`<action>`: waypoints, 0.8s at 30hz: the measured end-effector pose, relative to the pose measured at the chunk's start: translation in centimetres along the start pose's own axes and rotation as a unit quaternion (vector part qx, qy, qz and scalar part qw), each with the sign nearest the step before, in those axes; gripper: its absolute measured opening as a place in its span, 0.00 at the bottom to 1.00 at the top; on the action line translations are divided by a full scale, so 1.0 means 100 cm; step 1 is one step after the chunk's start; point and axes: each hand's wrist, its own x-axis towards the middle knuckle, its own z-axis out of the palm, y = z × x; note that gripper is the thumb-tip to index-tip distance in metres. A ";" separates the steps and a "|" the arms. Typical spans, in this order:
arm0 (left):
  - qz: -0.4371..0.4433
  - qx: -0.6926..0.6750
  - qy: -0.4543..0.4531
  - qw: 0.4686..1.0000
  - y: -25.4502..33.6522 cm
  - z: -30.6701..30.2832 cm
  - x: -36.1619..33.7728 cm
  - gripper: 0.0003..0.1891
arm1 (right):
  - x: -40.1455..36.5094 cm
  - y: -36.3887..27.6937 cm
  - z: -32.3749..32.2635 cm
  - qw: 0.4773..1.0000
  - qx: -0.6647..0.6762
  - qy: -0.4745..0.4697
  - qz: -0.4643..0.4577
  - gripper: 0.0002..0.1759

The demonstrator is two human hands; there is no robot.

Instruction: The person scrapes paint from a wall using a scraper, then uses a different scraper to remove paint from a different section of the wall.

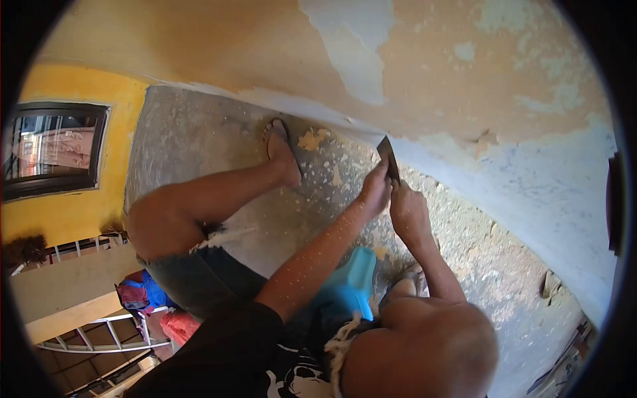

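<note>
Both of my hands are on a flat dark scraper (387, 154), whose blade tip meets the lower part of the wall (464, 166). My left hand (376, 188) has its fingers closed at the side of the blade. Just to its right, my right hand (409, 211) is wrapped round the handle end, which is hidden in the fist. Paint on the wall is partly peeled, with tan patches and pale bare areas. Flakes and crumbs (478, 232) cover the floor along the wall's base.
Below my body stands a light blue plastic stool (359, 272). My sandalled foot (280, 146) rests near the wall. At the left are a yellow wall (126, 99) with a dark-framed window (99, 149), a red-and-blue bag (151, 292) and a ladder-like white frame (113, 335).
</note>
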 end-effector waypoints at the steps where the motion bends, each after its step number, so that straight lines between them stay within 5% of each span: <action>1: -0.002 -0.030 -0.033 0.999 -0.004 0.002 0.001 0.18 | 0.004 -0.003 -0.004 0.996 0.003 -0.045 0.081 0.17; 2: 0.010 -0.047 -0.010 0.999 -0.003 0.002 0.005 0.18 | 0.004 -0.005 -0.006 0.982 0.007 -0.090 0.166 0.17; 6: 0.069 -0.054 -0.071 0.994 0.025 -0.045 0.035 0.19 | 0.033 -0.012 0.031 0.992 -0.002 -0.009 0.123 0.13; 8: 0.077 -0.029 -0.076 0.994 0.023 -0.041 0.024 0.19 | 0.019 -0.002 0.044 1.000 -0.018 0.003 0.022 0.14; 9: 0.019 -0.014 -0.021 0.999 0.010 -0.029 0.018 0.20 | 0.006 -0.003 0.028 1.000 -0.024 0.006 0.018 0.14; 11: -0.031 -0.003 0.049 0.998 -0.005 0.013 0.001 0.20 | -0.009 -0.010 -0.012 0.992 -0.007 -0.030 0.122 0.13; 13: -0.035 -0.067 -0.052 0.996 -0.011 0.002 0.010 0.20 | -0.004 0.000 0.000 0.992 -0.031 -0.038 0.119 0.16; 15: 0.007 -0.076 -0.015 0.997 0.004 -0.007 0.017 0.20 | 0.014 -0.004 0.014 0.991 -0.031 -0.024 0.130 0.18; 19: 0.037 -0.020 0.038 0.998 0.050 -0.028 0.010 0.20 | 0.034 -0.010 0.050 0.997 -0.045 -0.053 0.026 0.12; 22: 0.015 0.063 -0.003 0.998 -0.006 -0.051 0.036 0.29 | 0.005 -0.008 0.025 0.998 -0.041 -0.021 0.030 0.11; 23: 0.012 0.105 0.033 0.994 -0.019 -0.033 0.031 0.30 | 0.001 -0.005 0.014 0.995 0.053 0.087 -0.011 0.11; 24: 0.020 0.045 -0.014 0.999 -0.018 -0.020 0.034 0.30 | 0.007 -0.001 0.006 0.998 -0.001 0.038 0.047 0.11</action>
